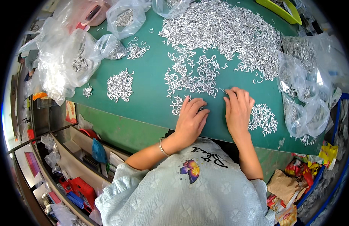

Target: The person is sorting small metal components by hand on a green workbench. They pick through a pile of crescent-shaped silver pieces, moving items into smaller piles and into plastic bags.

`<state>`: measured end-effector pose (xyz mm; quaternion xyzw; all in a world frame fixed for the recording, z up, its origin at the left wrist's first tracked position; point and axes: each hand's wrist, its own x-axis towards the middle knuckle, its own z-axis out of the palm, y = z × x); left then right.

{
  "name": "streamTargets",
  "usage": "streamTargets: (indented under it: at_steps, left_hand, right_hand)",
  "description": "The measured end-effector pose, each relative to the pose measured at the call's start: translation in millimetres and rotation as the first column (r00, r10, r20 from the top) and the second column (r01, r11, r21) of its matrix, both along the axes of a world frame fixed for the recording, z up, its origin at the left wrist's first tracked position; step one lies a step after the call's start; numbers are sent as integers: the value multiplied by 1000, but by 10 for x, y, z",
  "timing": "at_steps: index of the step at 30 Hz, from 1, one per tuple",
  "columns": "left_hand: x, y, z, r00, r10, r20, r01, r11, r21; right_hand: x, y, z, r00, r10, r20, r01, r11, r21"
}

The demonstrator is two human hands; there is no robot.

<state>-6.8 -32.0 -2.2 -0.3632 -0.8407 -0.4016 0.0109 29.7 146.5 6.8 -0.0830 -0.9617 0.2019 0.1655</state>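
Small silver C-shaped metal pieces (208, 75) lie spread over the green table in front of my hands. My left hand (190, 117) rests at the near side of this spread, its fingers bent together and pointing away from me. Small silver bits show at its fingers; what lies beneath them is hidden. To the right, my right hand (238, 107) has its thumb and fingers closed around a thin grey pointed thing (222, 90), too small to name. Just beside my right wrist is a small pile of the C-shaped pieces (263, 119).
A large heap of the same pieces (223, 28) covers the table's far side. Another pile (120, 86) sits at the left. Clear plastic bags (69, 60) stand left, with more bags (308, 113) at the right edge. A yellow-green tray (283, 9) is far right; drawers (74, 150) are below left.
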Motion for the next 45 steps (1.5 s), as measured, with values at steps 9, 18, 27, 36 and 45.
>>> streamTargets:
  at_steps: [9,18,27,36,45]
  left_hand:
    - [-29,-43,45,1000,-5,28,3,997,76]
    - [-294,85,231,971,-69,229,22,979,202]
    - [-1286,206,339,996,-56,64,51,996,68]
    - [-2444,598,417,947,149,284,-226,938,263]
    - [-565,35,277,992,-97,83,94,995,40]
  right_hand:
    - [-178,61,-187,985,92,-146,-100,994,-49]
    - [-71,-96,177,997,-6,-77,-40,813,-581]
    - [-41,-1,72,995,-49,-82,-36,607,-794]
    - [-43,-37,141,998,25,-64,-63,708,-704]
    - [3,231,204,998,58,2,-50,877,-478]
